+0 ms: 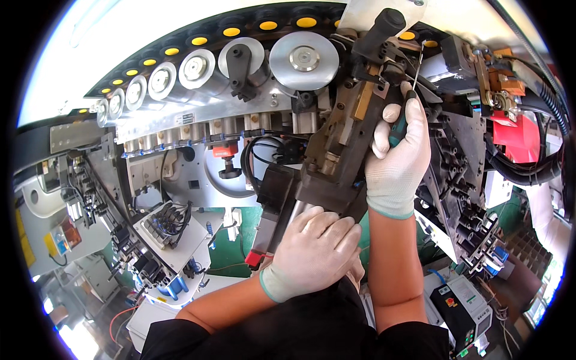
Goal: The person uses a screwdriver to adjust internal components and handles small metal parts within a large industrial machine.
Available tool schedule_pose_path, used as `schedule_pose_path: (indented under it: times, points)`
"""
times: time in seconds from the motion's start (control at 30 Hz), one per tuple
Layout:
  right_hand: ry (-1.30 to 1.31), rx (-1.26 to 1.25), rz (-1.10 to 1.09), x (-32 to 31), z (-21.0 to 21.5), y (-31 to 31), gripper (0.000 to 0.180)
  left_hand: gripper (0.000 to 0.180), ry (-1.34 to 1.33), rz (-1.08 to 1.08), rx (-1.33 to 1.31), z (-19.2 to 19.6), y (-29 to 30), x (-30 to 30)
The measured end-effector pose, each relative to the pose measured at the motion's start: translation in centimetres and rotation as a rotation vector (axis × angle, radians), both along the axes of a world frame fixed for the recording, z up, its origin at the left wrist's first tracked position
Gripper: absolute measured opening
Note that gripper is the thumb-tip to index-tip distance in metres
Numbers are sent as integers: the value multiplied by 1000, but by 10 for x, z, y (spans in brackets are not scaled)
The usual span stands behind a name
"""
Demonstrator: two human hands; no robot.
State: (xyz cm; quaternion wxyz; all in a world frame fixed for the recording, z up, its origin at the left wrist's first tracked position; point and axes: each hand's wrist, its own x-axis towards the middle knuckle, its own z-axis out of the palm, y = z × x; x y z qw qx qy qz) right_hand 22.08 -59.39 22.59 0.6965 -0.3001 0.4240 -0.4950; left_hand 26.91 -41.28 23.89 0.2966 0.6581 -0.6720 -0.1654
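- While the gloved right hand (398, 153) fists around a green-handled screwdriver (401, 123), its thin shaft rises above the knuckles into the dark metal block (336, 162).
- Left hand (313, 252), fingers together, presses the block's lower end.

Two gloved hands (318, 252), one screwdriver (401, 123)

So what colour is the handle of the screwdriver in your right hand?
Dark teal-green, with black; the screwdriver handle shows in the head view.

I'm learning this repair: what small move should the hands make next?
Probably turn the green-handled screwdriver: the right hand grips it, its thin shaft already reaching up into the machine, while the left hand braces the dark metal block below.
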Motion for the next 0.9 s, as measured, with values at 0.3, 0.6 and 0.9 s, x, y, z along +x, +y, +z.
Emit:
schedule_pose_path:
  times: [0.3,0.6,0.9]
  points:
    - [-35,-3,-38,-1,-7,1,41,29,-6,22,-36,-4,2,0]
    - [20,29,-160,18,1,-27,27,27,16,46,-117,-9,0,1]
    - [34,-27,-140,17,0,-26,27,28,32,60,-121,-10,0,-1]
